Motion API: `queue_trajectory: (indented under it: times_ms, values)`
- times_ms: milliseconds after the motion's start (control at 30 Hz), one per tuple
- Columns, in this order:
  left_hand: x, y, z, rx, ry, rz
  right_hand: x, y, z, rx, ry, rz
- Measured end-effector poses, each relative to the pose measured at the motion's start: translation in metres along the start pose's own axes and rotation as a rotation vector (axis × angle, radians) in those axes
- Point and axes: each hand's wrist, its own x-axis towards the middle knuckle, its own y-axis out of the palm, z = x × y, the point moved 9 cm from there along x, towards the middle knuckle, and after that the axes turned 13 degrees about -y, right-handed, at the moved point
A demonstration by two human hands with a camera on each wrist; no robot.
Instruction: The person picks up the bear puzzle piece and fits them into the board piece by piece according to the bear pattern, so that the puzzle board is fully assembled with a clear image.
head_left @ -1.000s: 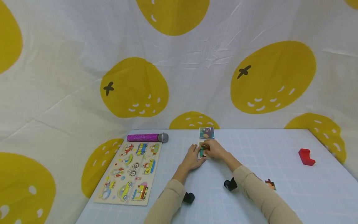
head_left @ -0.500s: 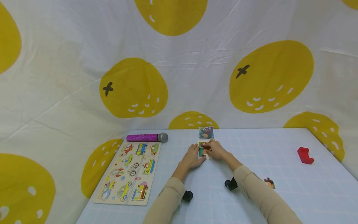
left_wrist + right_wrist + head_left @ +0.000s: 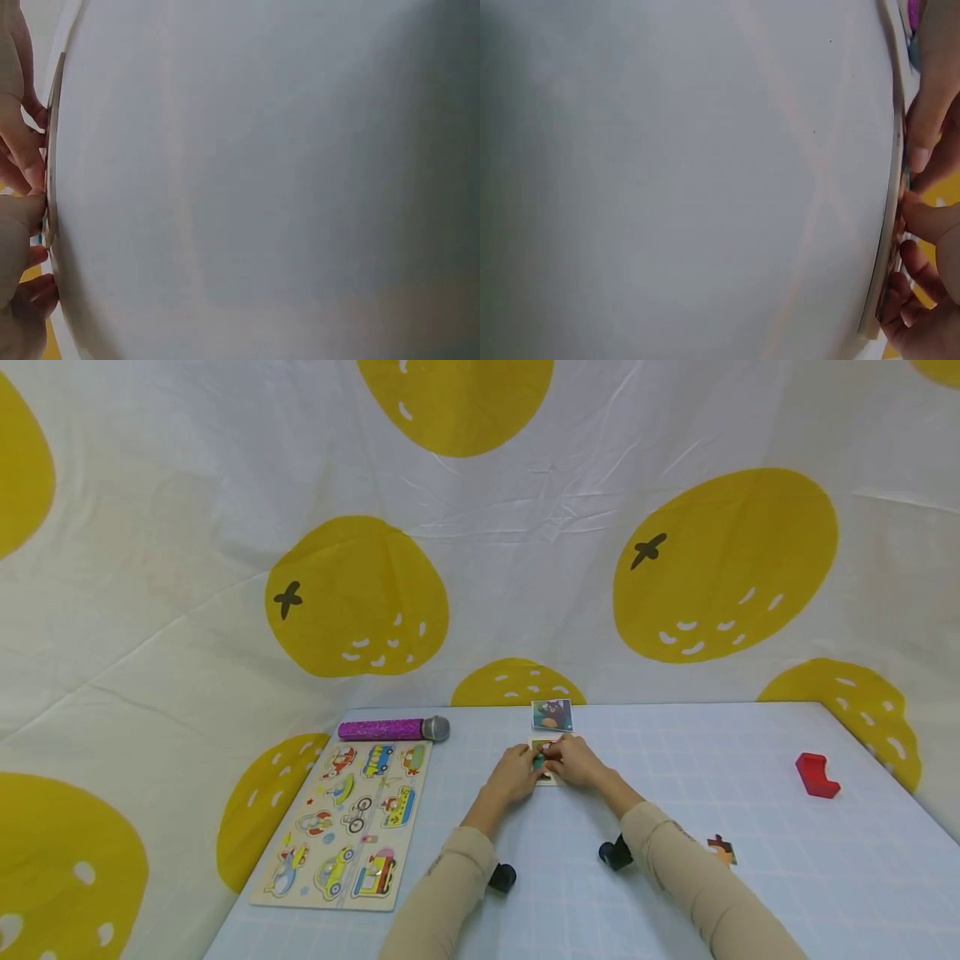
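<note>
A small jigsaw puzzle board (image 3: 544, 781) with coloured pieces lies in front of both hands, largely covered by them. My right hand (image 3: 576, 762) bends over its right part, thumb and fingers pinching a puzzle piece (image 3: 901, 219) low at the surface. From the left, my left hand (image 3: 516, 772) reaches over the board, fingertips close to those of the right. The left thumb comes down on the board beside a bit of teal (image 3: 907, 178) in the right wrist view; I cannot tell whether it grips a piece. Just beyond lies a picture card (image 3: 552, 715) showing a dark animal.
A wooden picture board (image 3: 341, 827) with vehicle shapes lies left, a purple microphone (image 3: 390, 729) behind it. On the right are a loose puzzle piece (image 3: 722, 850) and a red block (image 3: 817, 775) with a curved notch. A patterned cloth (image 3: 510, 585) hangs behind the table.
My left hand has shifted from the board's left edge onto the board, its fingers more bent and nearer the right hand. The right fingertips have moved slightly over the board.
</note>
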Motion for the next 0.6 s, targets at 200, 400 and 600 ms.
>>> queue_trajectory:
  times_ms: [200,400,600]
  values:
    - [-0.0016,0.0025,0.0005,-0.013,0.013,-0.045,0.001,0.0027,0.0,0.009,0.049,0.007]
    - [-0.0029,0.0062,0.0001,-0.008,0.023,-0.054,-0.0002,0.0049,0.0034,0.02,0.087,0.037]
    - [-0.0008,0.0073,0.0004,-0.011,0.024,-0.051,-0.0005,0.0024,0.0035,-0.008,0.082,0.031]
